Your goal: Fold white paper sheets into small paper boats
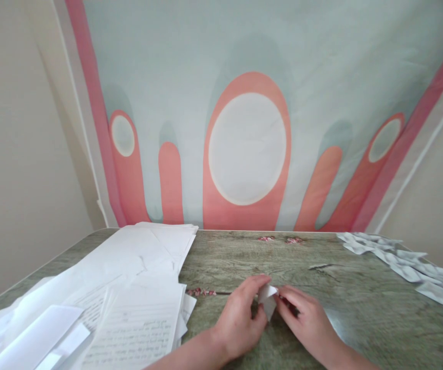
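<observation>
A small folded paper sits between the two hands, at the clock's centre, one pale corner tipped up. The left hand, at eight o'clock from it, pinches its left side between thumb and fingers; the right hand, at four o'clock, closes its fingertips on the right edge. The two hands nearly meet there, probably because so small a piece needs holding from both sides to keep its folds from springing open. Whether its lower tip touches the table I cannot tell.

Beyond the left hand, toward nine o'clock, handwritten sheets overlap a larger spread of white paper running to ten o'clock, presumably kept within the left hand's reach. A flat folded strip lies on that spread. Out at two to three o'clock, folded white pieces lie in a slanting row, likely set aside there so they stay off the right forearm. At twelve, a patterned backdrop rises behind the table.
</observation>
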A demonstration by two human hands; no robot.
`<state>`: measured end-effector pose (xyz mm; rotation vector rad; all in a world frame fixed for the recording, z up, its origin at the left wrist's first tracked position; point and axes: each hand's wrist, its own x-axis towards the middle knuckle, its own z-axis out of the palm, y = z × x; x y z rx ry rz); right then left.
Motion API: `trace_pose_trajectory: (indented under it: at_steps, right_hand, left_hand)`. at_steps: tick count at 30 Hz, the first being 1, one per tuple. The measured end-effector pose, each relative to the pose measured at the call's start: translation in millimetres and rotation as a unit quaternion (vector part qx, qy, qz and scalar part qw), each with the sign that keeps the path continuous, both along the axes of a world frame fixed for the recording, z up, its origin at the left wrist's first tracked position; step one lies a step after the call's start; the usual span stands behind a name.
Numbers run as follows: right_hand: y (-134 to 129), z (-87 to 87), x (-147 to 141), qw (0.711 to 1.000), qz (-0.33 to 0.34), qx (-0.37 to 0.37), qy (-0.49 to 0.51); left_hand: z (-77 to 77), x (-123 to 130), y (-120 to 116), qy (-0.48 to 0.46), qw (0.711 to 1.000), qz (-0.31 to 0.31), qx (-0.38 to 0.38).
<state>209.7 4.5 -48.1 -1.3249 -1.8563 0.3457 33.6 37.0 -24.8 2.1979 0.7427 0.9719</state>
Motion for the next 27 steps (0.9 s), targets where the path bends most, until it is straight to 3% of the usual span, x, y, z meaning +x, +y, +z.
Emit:
trace_pose_trajectory:
  at_steps: [8,20,27]
  right_hand:
    - [1,2.5,5,0.996,0.012,0.03,-0.078]
    - [3,2.3,9,0.983,0.074,0.055,-0.159]
    - [0,4.5,8,0.978,0.077,0.066,-0.184]
  left_hand:
    - [-7.4,-2,10,0.064,0.997,0.048,0.016]
    - [-4.3,-9,8,0.159,0.986,0.016,0.044]
    - [-0.4,-11,5,0.226,0.971,0.002,0.081]
